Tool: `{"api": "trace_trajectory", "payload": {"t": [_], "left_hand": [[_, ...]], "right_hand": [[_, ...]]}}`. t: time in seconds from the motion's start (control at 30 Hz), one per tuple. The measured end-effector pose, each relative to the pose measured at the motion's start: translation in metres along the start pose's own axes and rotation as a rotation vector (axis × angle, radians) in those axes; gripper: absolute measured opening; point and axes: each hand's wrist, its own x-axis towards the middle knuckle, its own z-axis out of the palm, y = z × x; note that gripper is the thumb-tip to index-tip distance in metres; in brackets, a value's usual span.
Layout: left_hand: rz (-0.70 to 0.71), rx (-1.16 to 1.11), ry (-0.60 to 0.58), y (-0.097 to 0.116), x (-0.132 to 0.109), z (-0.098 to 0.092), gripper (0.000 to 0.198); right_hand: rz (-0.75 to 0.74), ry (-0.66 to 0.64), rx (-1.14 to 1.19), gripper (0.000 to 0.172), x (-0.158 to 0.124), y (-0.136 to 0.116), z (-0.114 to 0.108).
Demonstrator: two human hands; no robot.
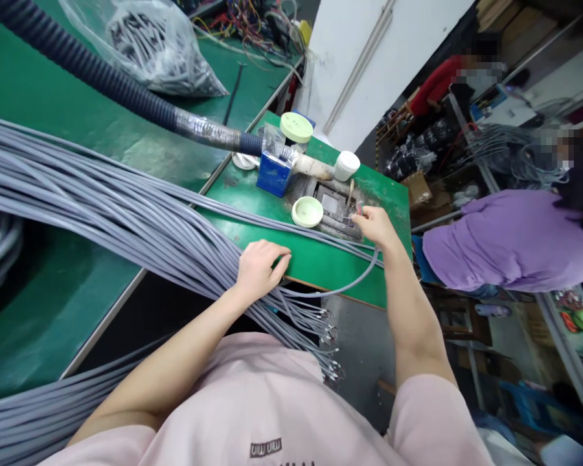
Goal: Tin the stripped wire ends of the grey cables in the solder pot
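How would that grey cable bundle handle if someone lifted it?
The grey cable bundle looks floppy: strands sag and fan out past the left hand. Together probably heavy; a single cable, curving below the right hand, seems light and bendy.

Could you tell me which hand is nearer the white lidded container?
Right: the right hand is just below the white lidded container; the left hand is farther off, lower left, on the grey cables.

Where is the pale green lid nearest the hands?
In the head view, the lid lies on the green bench, just left of the metal fixture, above the gray cables, near the right hand.
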Motion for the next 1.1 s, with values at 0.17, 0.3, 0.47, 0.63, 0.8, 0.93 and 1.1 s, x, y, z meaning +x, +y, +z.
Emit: {"api": "trace_trajectory", "payload": {"t": [0.17,0.3,0.47,0.63,0.8,0.93,1.1], "left_hand": [[0.184,0.126,0.083,-0.003,-0.009,0.012,0.004],[0.188,0.121,0.076,-0.006,-0.011,0.012,0.006],[0.182,0.108,0.07,-0.007,-0.011,0.012,0.006],[0.178,0.088,0.063,-0.008,-0.012,0.013,0.008],[0.137,0.069,0.025,-0.009,-0.014,0.014,0.009],[0.125,0.059,0.018,-0.01,-0.014,0.014,0.008],[0.13,0.068,0.021,-0.009,-0.014,0.014,0.009]], "right_hand": [[0.078,-0.176,-0.361,0.02,0.047,-0.004,0.01],[0.09,-0.233,-0.446,0.02,0.066,-0.009,0.018],[0.113,-0.258,-0.508,0.024,0.075,-0.017,0.026],[0.127,-0.275,-0.561,0.03,0.078,-0.023,0.031],[0.139,-0.28,-0.603,0.034,0.081,-0.028,0.033],[0.133,-0.287,-0.624,0.036,0.084,-0.031,0.035],[0.126,-0.296,-0.641,0.039,0.087,-0.034,0.038]]}}
